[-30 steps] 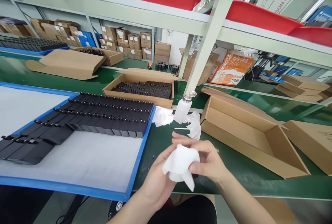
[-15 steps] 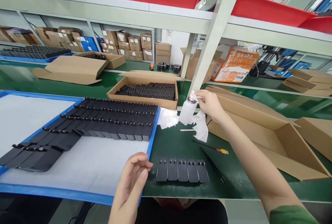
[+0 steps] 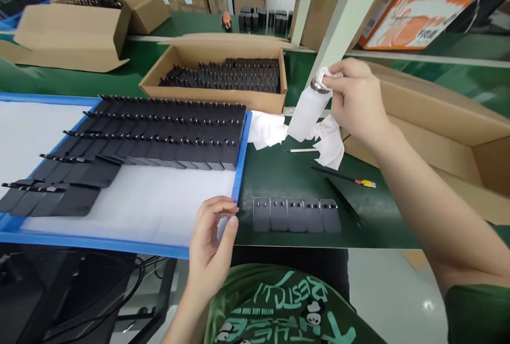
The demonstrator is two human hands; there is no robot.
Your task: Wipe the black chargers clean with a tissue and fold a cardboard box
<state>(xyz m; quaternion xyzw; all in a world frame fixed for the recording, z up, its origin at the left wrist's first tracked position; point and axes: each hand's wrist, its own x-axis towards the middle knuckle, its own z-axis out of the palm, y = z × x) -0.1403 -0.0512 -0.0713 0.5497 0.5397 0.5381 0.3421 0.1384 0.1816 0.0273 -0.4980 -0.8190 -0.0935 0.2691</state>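
The green tabletop [image 3: 287, 179] carried a blue-rimmed tray [image 3: 240, 163] lined in white and stacked with rows of black parts [image 3: 159, 137]; behind it stood an open carton [image 3: 217, 76] of more such parts, and to your right an empty carton [image 3: 438, 131]. A row of five black parts [image 3: 297, 215] lay near the front edge, just beside the tray.

In my judgement, the step in hand was wetting the wipe at the dispenser; the following move would call for carrying it to the row of five.

Your right hand [image 3: 354, 100] pressed a white wipe [image 3: 324, 76] onto the metal top of the white bottle [image 3: 305, 113], fingers closed around the wipe (crumpled wipes [image 3: 330, 142] lay touching the bottle's base). Your left hand [image 3: 211, 238] rested at the tray's near corner, fingers loosely curled and holding nothing.
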